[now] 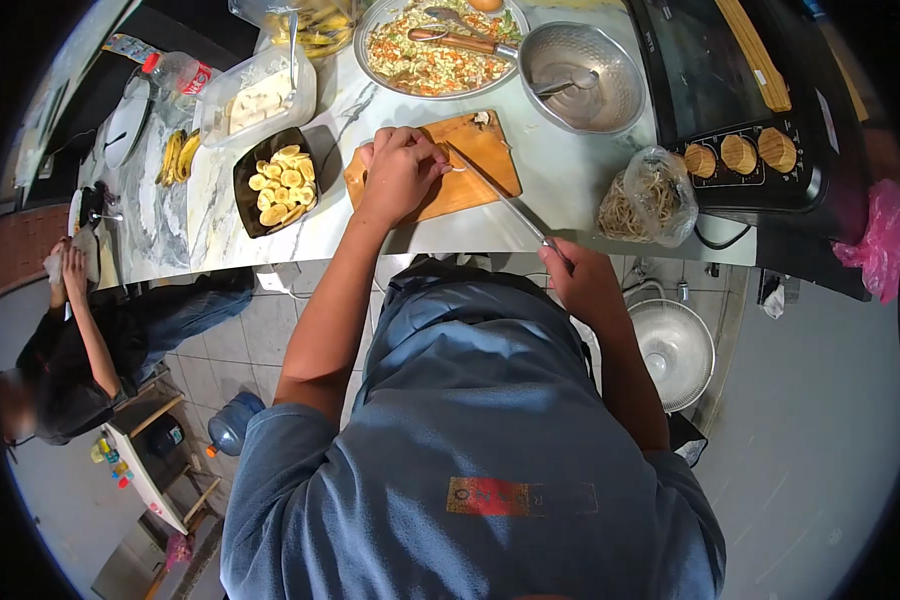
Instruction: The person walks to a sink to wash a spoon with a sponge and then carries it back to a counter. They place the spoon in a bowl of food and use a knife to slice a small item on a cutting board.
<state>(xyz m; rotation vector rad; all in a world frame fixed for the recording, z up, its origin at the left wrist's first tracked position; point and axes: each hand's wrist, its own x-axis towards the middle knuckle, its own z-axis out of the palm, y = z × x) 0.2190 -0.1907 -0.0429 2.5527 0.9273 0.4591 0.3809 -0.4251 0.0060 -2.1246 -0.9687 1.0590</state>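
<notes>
On the wooden cutting board (480, 205), my left hand (400, 172) is closed, fingers bent down over a small piece that they mostly hide. My right hand (582, 275) grips the handle of a long knife (500, 197). The blade points up and left, its tip beside my left fingertips. A small pale slice (458, 168) lies near the tip. At the board's top edge sits a small whitish scrap (482, 118). Left of the board, a dark square bowl (245, 205) holds round yellow banana slices (285, 182).
Behind the board stand a tray (370, 75) of shredded vegetables and a metal bowl (625, 95). A plastic bag (670, 195) lies right, beside an oven (760, 185). Left are a plastic container (305, 90), bananas (178, 157) and a bottle (180, 75). Another person (80, 350) stands far left.
</notes>
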